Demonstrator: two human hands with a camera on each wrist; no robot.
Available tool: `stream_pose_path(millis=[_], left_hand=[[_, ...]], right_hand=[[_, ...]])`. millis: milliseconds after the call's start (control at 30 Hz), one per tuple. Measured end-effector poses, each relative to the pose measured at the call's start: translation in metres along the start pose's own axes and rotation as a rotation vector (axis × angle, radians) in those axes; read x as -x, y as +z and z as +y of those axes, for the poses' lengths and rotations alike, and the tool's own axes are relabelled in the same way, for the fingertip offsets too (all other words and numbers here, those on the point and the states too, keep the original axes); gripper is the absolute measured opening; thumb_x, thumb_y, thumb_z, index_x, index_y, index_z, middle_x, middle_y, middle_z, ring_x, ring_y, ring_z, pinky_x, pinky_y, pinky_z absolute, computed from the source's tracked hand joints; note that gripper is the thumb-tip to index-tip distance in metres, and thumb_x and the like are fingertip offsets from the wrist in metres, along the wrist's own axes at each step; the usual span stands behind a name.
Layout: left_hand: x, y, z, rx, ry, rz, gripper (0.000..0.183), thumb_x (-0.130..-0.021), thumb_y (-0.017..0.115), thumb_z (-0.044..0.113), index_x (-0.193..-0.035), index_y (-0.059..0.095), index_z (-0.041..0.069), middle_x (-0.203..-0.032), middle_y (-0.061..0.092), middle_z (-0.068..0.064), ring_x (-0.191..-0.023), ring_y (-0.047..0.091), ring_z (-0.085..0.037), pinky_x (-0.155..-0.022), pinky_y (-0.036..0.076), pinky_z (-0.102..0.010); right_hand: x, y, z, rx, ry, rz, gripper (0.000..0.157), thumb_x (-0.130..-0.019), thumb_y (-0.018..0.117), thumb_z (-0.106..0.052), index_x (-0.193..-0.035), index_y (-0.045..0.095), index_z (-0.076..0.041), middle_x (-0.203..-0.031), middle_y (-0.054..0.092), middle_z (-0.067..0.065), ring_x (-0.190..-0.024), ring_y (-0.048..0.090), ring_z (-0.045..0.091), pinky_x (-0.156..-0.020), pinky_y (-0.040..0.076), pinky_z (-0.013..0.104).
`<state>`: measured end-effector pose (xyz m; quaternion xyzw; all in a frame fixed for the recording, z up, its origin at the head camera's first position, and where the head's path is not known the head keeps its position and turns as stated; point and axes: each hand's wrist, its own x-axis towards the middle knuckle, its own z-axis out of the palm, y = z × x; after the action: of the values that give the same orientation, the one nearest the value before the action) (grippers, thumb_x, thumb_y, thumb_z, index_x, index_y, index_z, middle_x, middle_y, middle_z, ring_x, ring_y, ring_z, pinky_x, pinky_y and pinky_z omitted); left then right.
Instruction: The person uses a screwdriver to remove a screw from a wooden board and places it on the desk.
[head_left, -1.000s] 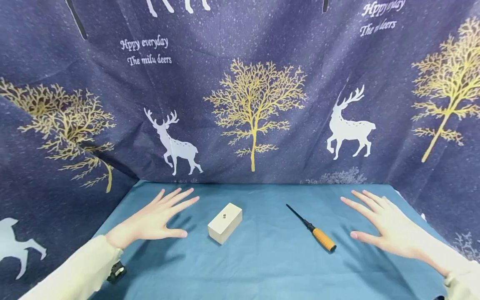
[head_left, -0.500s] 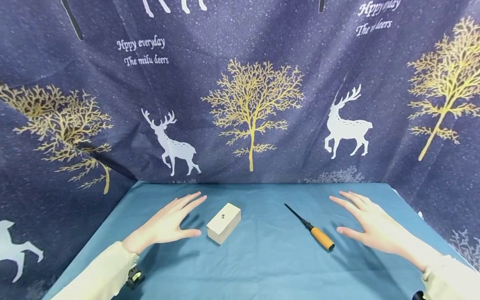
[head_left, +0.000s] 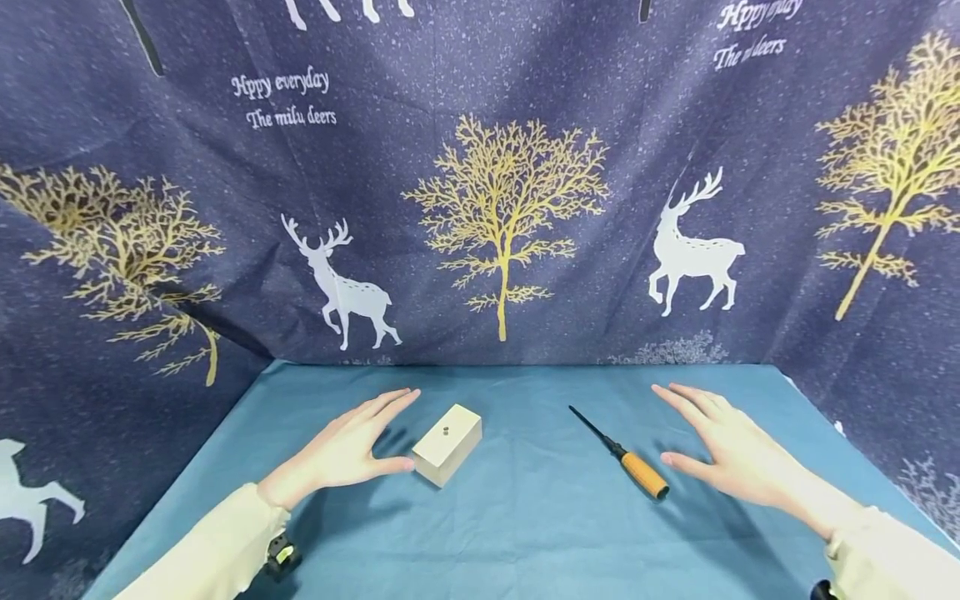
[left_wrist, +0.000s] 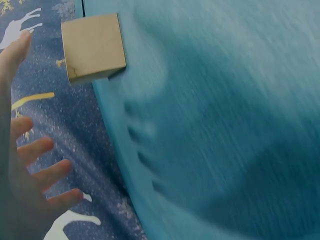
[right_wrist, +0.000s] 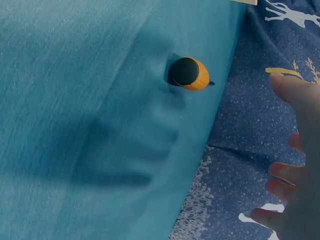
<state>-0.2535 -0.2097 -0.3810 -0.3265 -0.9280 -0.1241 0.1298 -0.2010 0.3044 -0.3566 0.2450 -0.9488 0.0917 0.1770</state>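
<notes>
A cream rectangular block [head_left: 447, 447] with two small dark spots on its top lies left of centre on the blue cloth. My left hand [head_left: 341, 446] hovers just left of it, fingers spread, thumb tip right at the block's near left edge in the head view. Right of centre lies a screwdriver [head_left: 621, 454] with a black shaft and an orange handle, its tip pointing away to the left. Beside its handle, on the right, my right hand [head_left: 731, 450] is held above the cloth with thumb and fingers apart. Neither hand holds anything. The right wrist view shows the handle's dark butt end [right_wrist: 185, 71].
A blue cloth [head_left: 525, 533] covers the table. Behind it and along the sides hangs a dark blue curtain [head_left: 540, 75] printed with deer and golden trees. A small black device [head_left: 282, 554] sits at the left wrist, below the sleeve.
Both hands have moved inward, the left toward the block and the right toward the screwdriver's handle. The block and screwdriver have stayed in place on the cloth.
</notes>
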Motion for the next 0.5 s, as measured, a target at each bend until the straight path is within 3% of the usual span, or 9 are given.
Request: stream_pose_path(millis=[133, 500], left_hand=[[-0.003, 0.003, 0.006, 0.008, -0.015, 0.018, 0.091, -0.080, 0.071, 0.063, -0.155, 0.032, 0.029, -0.152, 0.047, -0.001, -0.127, 0.057, -0.028, -0.091, 0.054, -0.051], [-0.007, 0.013, 0.016, 0.035, -0.057, -0.024, 0.089, -0.079, 0.069, 0.068, -0.151, 0.040, 0.025, -0.148, 0.050, -0.001, -0.130, 0.055, -0.028, -0.092, 0.055, -0.051]], right_hand=[[-0.001, 0.004, -0.004, -0.019, 0.002, -0.002, 0.083, -0.087, 0.072, -0.048, -0.156, 0.029, -0.027, -0.150, 0.045, 0.013, -0.132, 0.045, 0.038, -0.098, 0.042, 0.060], [-0.002, 0.018, -0.011, -0.033, 0.038, -0.101, 0.077, -0.091, 0.066, -0.052, -0.155, 0.030, -0.029, -0.151, 0.043, 0.013, -0.133, 0.045, 0.037, -0.096, 0.047, 0.061]])
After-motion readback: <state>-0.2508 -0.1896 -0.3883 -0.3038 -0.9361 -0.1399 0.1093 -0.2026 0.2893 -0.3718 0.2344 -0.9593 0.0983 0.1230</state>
